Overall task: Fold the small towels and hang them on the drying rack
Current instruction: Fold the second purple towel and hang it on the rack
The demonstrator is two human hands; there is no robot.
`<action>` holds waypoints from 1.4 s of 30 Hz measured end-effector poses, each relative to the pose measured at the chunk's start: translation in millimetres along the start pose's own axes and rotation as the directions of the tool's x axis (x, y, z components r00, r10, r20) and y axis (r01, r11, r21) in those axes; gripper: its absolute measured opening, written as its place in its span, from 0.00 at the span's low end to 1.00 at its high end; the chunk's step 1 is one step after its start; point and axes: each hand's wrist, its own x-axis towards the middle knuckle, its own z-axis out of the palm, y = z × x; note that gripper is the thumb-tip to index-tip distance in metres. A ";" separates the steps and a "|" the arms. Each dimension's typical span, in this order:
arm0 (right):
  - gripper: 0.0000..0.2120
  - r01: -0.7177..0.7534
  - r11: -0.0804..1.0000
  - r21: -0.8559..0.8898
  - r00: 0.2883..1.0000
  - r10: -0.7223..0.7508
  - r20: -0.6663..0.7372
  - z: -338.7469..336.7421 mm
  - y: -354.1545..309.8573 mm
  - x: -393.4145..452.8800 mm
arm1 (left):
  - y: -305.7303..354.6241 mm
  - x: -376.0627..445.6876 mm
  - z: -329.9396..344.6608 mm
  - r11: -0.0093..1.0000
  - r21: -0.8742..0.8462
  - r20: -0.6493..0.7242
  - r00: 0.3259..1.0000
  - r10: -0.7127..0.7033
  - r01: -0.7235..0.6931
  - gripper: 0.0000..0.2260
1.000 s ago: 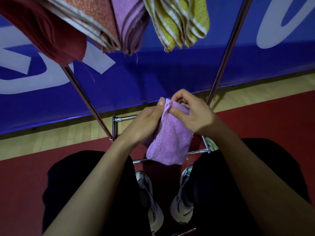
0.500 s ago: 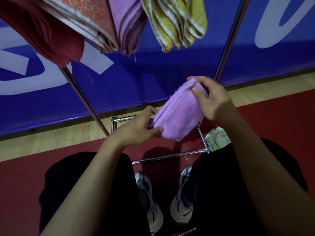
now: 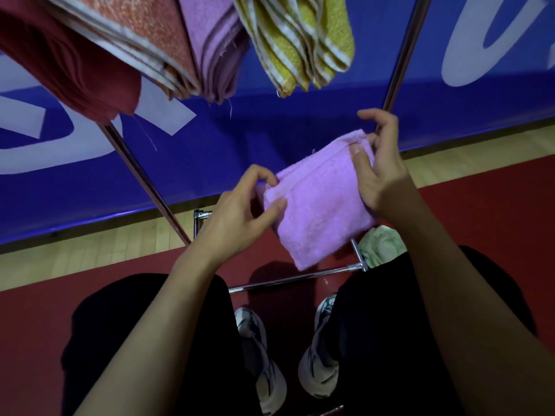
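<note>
A small purple towel (image 3: 321, 205), folded into a flat rectangle, is held level in front of me. My left hand (image 3: 240, 214) pinches its near left corner between thumb and fingers. My right hand (image 3: 380, 166) grips its far right edge, thumb on top. Above hang folded towels on the drying rack: a dark red towel (image 3: 69, 70), an orange towel (image 3: 135, 34), a purple striped towel (image 3: 216, 52) and a yellow striped towel (image 3: 303, 46). The rack's chrome legs (image 3: 144, 175) slant down on both sides of my hands.
A pale green towel (image 3: 380, 244) lies on the red floor by the rack's base bar (image 3: 288, 280). A blue banner (image 3: 300, 121) runs along the wall behind. My knees and shoes are below, close to the rack.
The towel went from hanging bunched between both hands to a flat folded rectangle. My right hand rose up and to the right; my left now pinches the left corner.
</note>
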 end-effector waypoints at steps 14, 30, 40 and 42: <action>0.16 -0.039 0.999 -0.034 0.999 0.039 -0.005 0.2 4.8 -0.6 | 3.2 1.8 10.0 0.995 -0.049 -0.035 0.995 -0.088 0.087 0.09; 0.13 0.015 0.987 -0.162 0.999 -0.008 0.043 1.0 7.7 -0.6 | 14.3 7.3 8.5 0.838 -0.492 -0.123 0.933 -0.337 0.237 0.12; 0.20 -0.351 0.865 -0.359 0.870 0.443 0.217 35.6 42.4 -10.6 | 14.1 18.4 23.0 0.594 -0.658 0.012 0.795 -0.606 0.463 0.15; 0.25 -0.311 0.861 -0.402 0.878 0.422 0.225 37.7 33.6 -16.4 | 21.3 21.1 24.4 0.542 -0.687 0.062 0.782 -0.620 0.484 0.16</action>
